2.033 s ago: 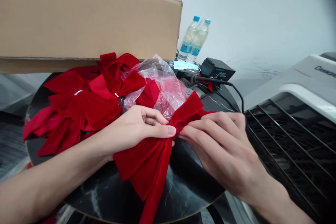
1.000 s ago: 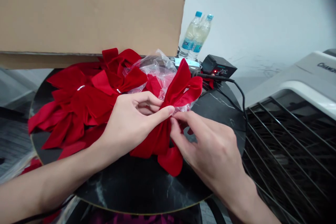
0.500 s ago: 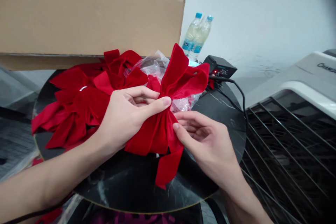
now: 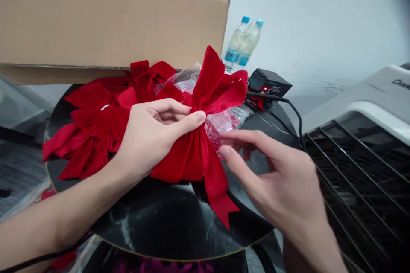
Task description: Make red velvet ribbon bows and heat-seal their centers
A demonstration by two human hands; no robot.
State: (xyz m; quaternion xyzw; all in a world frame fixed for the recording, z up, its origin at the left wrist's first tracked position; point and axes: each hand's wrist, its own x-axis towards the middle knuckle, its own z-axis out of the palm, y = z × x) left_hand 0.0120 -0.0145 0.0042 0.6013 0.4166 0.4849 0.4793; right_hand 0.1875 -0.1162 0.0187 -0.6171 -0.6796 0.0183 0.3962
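Note:
A red velvet bow (image 4: 211,98) is pinched at its gathered middle between the thumb and fingers of my left hand (image 4: 153,136). Its loops stand up above the pinch, and a notched tail (image 4: 216,187) hangs down over the table. My right hand (image 4: 272,170) is just right of that tail, thumb and forefinger slightly apart with nothing visible between them. Behind the bow lies a clear plastic bag (image 4: 224,121) with red and pink contents, partly hidden. More red bows (image 4: 102,123) are heaped to the left of my left hand.
All this is on a round black marbled table (image 4: 153,222). At the back are a large cardboard box (image 4: 112,17), two bottles (image 4: 240,45) and a black control box (image 4: 269,83) with a lit red light and cables. A grilled appliance (image 4: 361,136) stands at the right.
My right hand has let go of the bow's tail and moved right. The tail now hangs straighter and further right. My left hand keeps its pinch, and the bow has shifted slightly left.

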